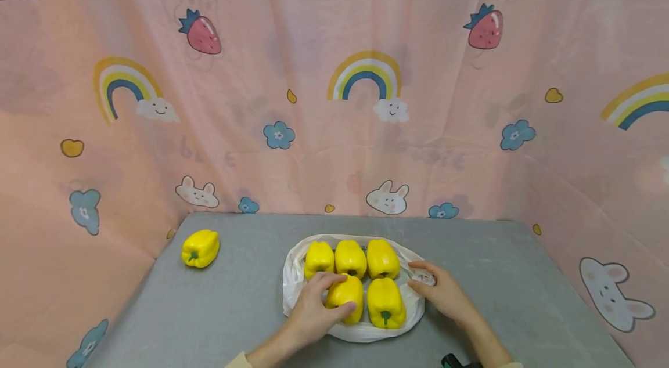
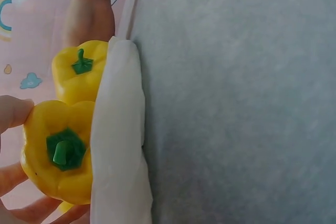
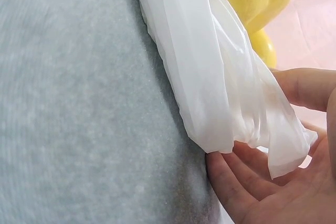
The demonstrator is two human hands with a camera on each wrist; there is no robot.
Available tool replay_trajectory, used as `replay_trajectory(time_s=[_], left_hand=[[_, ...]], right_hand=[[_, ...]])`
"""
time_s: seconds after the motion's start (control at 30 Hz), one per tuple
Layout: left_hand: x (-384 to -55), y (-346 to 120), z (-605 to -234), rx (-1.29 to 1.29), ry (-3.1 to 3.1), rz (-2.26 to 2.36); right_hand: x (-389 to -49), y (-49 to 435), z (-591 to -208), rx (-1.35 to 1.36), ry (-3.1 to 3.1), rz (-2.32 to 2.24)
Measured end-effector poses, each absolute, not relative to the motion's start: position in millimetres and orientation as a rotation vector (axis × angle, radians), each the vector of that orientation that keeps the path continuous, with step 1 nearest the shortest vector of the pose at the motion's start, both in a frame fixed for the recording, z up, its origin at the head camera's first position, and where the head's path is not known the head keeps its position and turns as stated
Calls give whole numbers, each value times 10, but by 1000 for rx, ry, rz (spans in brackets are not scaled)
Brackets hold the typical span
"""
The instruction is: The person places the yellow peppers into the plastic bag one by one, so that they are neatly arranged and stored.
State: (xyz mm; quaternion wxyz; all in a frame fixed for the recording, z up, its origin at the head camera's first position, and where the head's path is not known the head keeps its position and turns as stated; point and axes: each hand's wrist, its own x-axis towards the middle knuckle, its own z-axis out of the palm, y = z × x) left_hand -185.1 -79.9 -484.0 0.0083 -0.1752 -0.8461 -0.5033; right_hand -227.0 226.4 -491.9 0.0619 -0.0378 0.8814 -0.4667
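A white plastic bag (image 1: 360, 334) lies spread open on the table, holding several yellow bell peppers in two rows. My left hand (image 1: 309, 313) grips the near-left yellow bell pepper (image 1: 349, 298), thumb and fingers on opposite sides; its green stem faces the left wrist view. Beside it sits another bell pepper (image 1: 385, 301). At the bag's right end, my right hand (image 1: 445, 295) holds the gathered plastic edge between thumb and fingers. In the right wrist view the fingers (image 3: 231, 182) reach under the bag's crumpled edge.
One more yellow bell pepper (image 1: 201, 248) lies apart on the grey table (image 1: 240, 275), at the far left. A dark object (image 1: 452, 361) shows at the bottom edge near the right forearm. Pink patterned cloth (image 1: 313, 170) hangs behind and along both sides.
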Motion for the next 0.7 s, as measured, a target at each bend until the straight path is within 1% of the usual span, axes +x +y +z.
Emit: replay_trajectory(time_s=[0.37, 0.7], left_hand=[[-1869, -783, -4860, -479, -2778, -1613], [-1857, -829, -4836, -542, -2798, -1584]], right_hand=[[-2271, 2280, -4933, -164, 2671, -1438], [-2278, 2276, -4936, -168, 2666, -1454]])
